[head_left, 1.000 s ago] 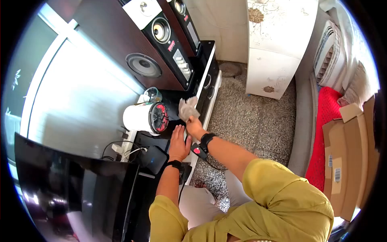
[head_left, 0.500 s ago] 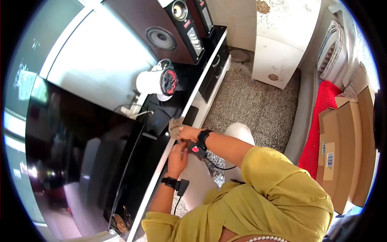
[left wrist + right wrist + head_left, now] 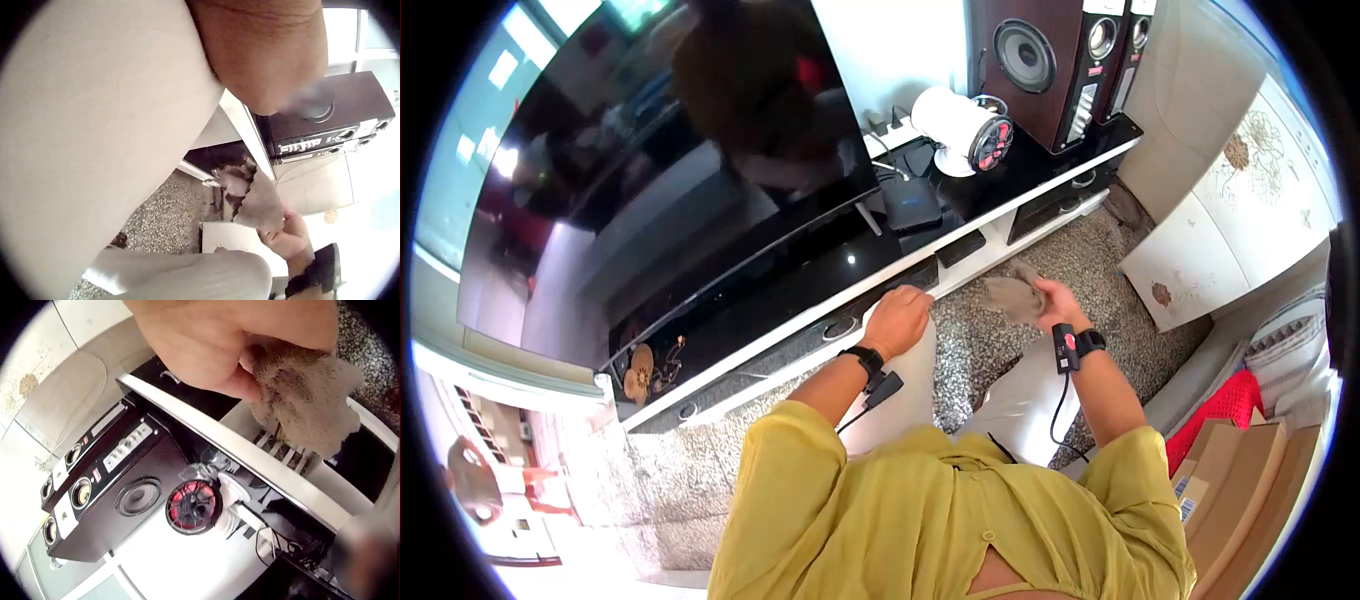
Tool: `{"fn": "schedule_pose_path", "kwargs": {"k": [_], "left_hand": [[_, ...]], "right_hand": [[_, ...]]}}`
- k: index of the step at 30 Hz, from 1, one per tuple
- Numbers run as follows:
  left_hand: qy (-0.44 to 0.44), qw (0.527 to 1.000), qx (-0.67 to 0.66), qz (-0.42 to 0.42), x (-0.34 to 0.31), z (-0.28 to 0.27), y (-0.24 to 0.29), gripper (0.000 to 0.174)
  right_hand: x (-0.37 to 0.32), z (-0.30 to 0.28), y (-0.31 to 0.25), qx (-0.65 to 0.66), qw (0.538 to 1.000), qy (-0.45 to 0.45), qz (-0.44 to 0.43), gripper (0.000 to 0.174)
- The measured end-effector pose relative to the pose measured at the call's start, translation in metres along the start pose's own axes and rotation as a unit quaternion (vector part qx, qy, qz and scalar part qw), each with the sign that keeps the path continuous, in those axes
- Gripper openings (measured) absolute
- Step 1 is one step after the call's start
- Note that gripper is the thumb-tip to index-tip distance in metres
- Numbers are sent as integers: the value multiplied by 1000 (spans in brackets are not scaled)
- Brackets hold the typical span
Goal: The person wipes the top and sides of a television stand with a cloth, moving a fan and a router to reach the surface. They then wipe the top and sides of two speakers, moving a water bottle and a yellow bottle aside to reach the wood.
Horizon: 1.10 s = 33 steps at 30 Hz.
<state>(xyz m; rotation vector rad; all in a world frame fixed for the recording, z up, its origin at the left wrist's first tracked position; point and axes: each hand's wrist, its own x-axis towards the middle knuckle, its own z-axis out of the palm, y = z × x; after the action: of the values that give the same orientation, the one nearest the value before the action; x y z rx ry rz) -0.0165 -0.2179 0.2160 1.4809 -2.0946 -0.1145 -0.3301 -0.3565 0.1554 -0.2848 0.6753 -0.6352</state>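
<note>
My right hand [image 3: 1055, 303] grips a grey-brown cleaning cloth [image 3: 1012, 295], which hangs over the speckled floor in front of the TV stand [image 3: 1000, 222]. In the right wrist view the cloth [image 3: 306, 400] looks fuzzy, bunched between thumb and fingers. The left wrist view shows it as a drooping flap [image 3: 261, 206] with a ragged edge. My left hand [image 3: 900, 320] is above the left knee, near the stand's front, its fingers loosely bent and holding nothing. In its own wrist view the fingertips are mostly hidden.
A large television [image 3: 690, 170] stands on the black top. To its right are a black box [image 3: 910, 203] with cables, a white cylindrical device [image 3: 955, 120] and tall speakers [image 3: 1025, 60]. A white cabinet [image 3: 1200, 250] and a cardboard box [image 3: 1230, 480] are at the right.
The view has turned left toward the television. My right hand has drawn the cloth off the stand and away to the right; the left hand has separated from it.
</note>
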Motion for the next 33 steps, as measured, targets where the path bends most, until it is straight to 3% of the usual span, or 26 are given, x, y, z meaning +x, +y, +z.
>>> {"fn": "schedule_pose_path", "kwargs": {"k": [4, 7, 9, 10, 15, 23, 24, 27, 28, 33], "left_hand": [[-40, 999, 5, -25, 9, 1, 10, 12], [-59, 998, -4, -13, 13, 7, 6, 12], [-22, 1000, 9, 17, 14, 15, -1, 15], [-72, 997, 6, 5, 17, 15, -4, 17], [-92, 994, -49, 27, 32, 22, -15, 16], [-136, 990, -14, -25, 50, 30, -11, 20], [-177, 983, -6, -57, 52, 29, -11, 24], [-189, 981, 10, -44, 51, 30, -15, 34], [-229, 969, 8, -90, 56, 26, -10, 43], [-225, 972, 8, -72, 59, 26, -12, 44]], "right_hand": [[-16, -31, 9, 73, 994, 78, -4, 41], [-16, -43, 18, 12, 995, 8, -102, 41], [-33, -29, 13, 35, 994, -67, -78, 40], [-39, -19, 11, 40, 995, -47, -84, 39], [-32, -24, 12, 99, 993, -11, -62, 38], [2, -26, 13, 169, 984, 47, -37, 36], [-5, -12, 8, 157, 985, 69, -35, 37], [12, -20, 16, 155, 988, 21, -18, 36], [13, -20, 17, 170, 985, 19, -14, 35], [18, -15, 20, 148, 988, 29, -35, 33]]}}
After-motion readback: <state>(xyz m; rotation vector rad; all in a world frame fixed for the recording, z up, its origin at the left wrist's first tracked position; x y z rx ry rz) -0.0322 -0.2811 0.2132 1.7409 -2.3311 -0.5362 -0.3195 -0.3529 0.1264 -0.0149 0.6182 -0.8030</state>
